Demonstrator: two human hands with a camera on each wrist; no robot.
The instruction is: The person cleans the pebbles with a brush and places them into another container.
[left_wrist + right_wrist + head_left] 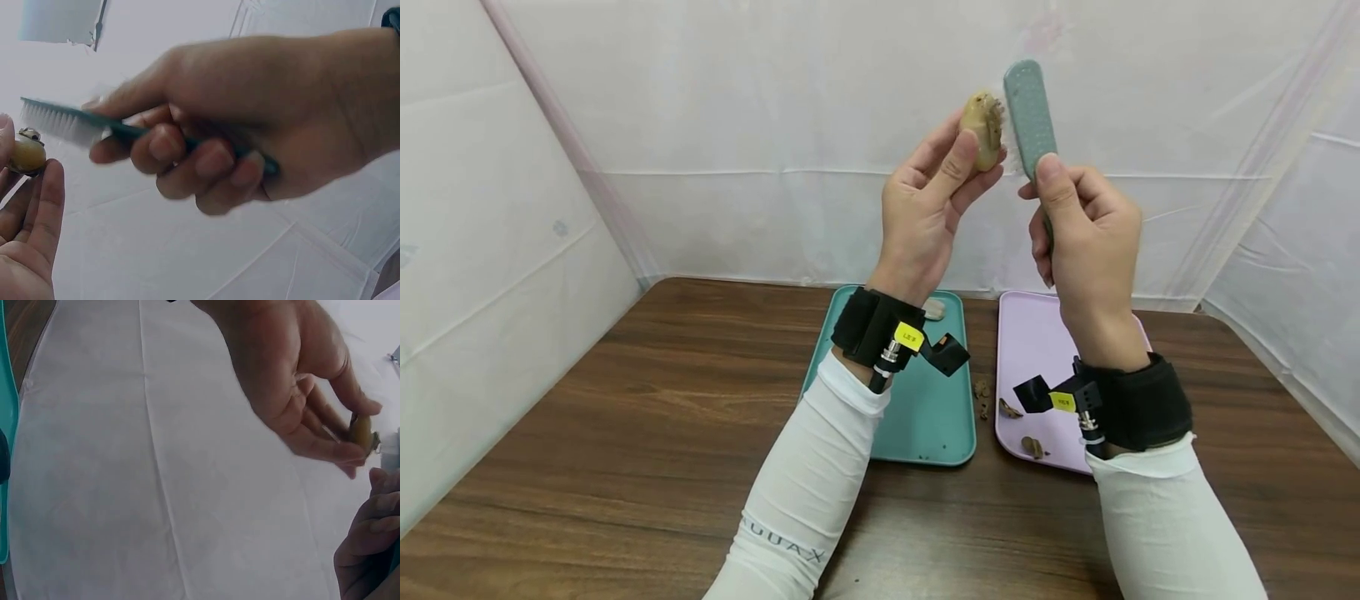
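Observation:
My left hand (936, 187) holds a small yellowish potato-like piece (983, 129) up in front of me, pinched between thumb and fingers. My right hand (1078, 225) grips the handle of a grey-green brush (1030, 112), whose white bristles touch the piece's right side. The left wrist view shows the brush (62, 122) in the right hand (250, 125), bristles next to the piece (26, 154). In the right wrist view the left hand (300, 381) pinches the piece (361, 432) at the right edge.
On the brown wooden table (647, 433) lie a teal tray (928, 417) with a small pale lump at its far end and a pink tray (1037, 350) with a few brown scraps. White sheeting walls enclose the table.

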